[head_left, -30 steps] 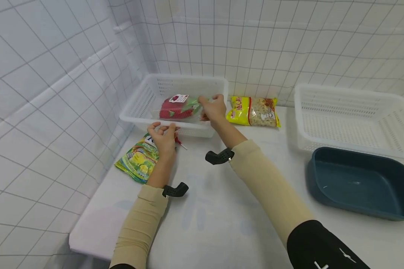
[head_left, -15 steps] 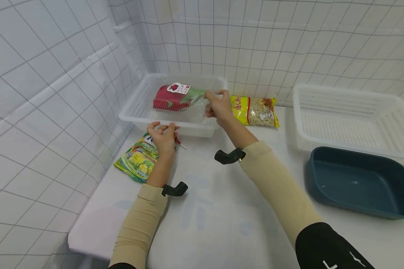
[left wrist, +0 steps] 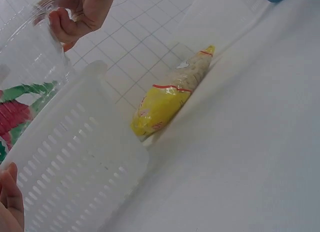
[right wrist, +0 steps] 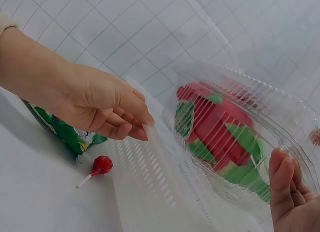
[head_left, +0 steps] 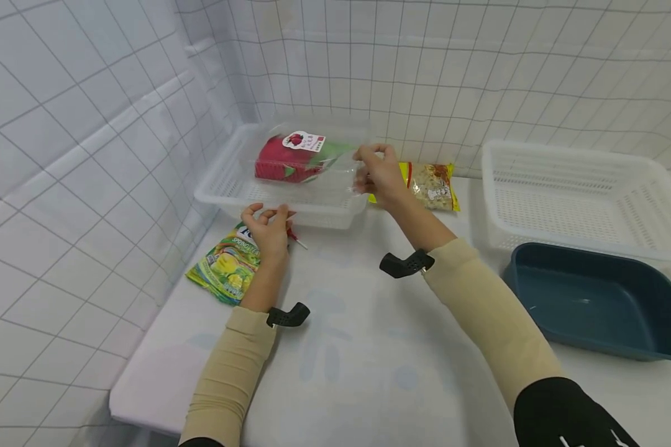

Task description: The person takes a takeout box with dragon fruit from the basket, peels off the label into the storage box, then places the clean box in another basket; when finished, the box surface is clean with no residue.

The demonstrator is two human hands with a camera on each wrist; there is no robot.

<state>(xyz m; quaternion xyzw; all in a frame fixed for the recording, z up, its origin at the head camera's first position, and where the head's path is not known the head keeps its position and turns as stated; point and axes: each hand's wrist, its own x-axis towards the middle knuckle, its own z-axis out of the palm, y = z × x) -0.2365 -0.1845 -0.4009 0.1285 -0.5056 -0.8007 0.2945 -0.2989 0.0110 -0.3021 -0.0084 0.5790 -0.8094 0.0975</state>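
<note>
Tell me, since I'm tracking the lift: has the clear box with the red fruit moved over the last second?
Yes. The clear box, held by the right hand, has risen from the floor of the left white basket to above its rim.

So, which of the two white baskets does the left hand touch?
The white basket by the left wall, which the left hand touches at its front rim. The other white basket stands apart on the right, behind the blue tub.

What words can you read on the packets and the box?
Green packet: "SPRING", partly hidden by the left hand; the rest is too small.
Sticker on the clear box: too blurred to read.
Yellow packet: red label too blurred to read.
</note>
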